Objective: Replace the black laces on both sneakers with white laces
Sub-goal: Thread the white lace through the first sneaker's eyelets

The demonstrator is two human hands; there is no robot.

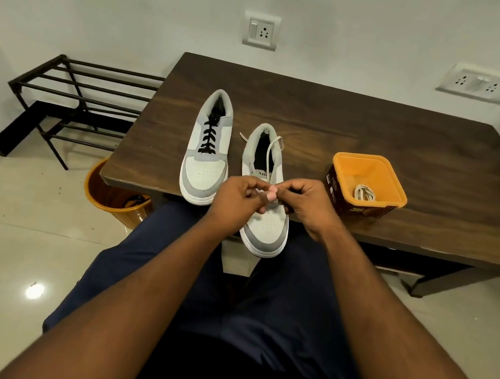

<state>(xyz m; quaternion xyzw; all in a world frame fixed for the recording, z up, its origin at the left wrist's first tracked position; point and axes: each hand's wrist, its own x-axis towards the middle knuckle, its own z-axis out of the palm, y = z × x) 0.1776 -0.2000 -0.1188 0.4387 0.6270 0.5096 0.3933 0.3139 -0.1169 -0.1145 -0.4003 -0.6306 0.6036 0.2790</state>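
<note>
- Nearest, both forearms reach forward from the lap and meet over the toe end of the grey-and-white sneaker with the white lace [265, 222], whose toe hangs past the front edge of the dark wood-grain desk [401, 149], heel pointing away.
- The left hand [237, 195] and right hand [309, 203] come together almost fingertip to fingertip above the lower eyelets. Each grip is curled and closed; they seem to pinch the thin white shoelace [269, 151] between them, though the pinched part is hidden by the fingers.
- The relation that matters: the sneaker's long axis runs straight away from the person, so the next eyelets lie just beyond the grips, toward the tongue. Both hands are equally near, one on each side of the lacing line.
- The lace's loose length climbs from the hands over the shoe's opening, ends trailing by the heel collar.
- Just left stands the second grey-and-white sneaker with black laces [207, 151], parallel and not yet relaced.
- To the right, an orange square plastic tub [366, 186] holds a coiled spare white lace [365, 192].
- Beside the desk on the floor sits an orange round bucket [100, 192].
</note>
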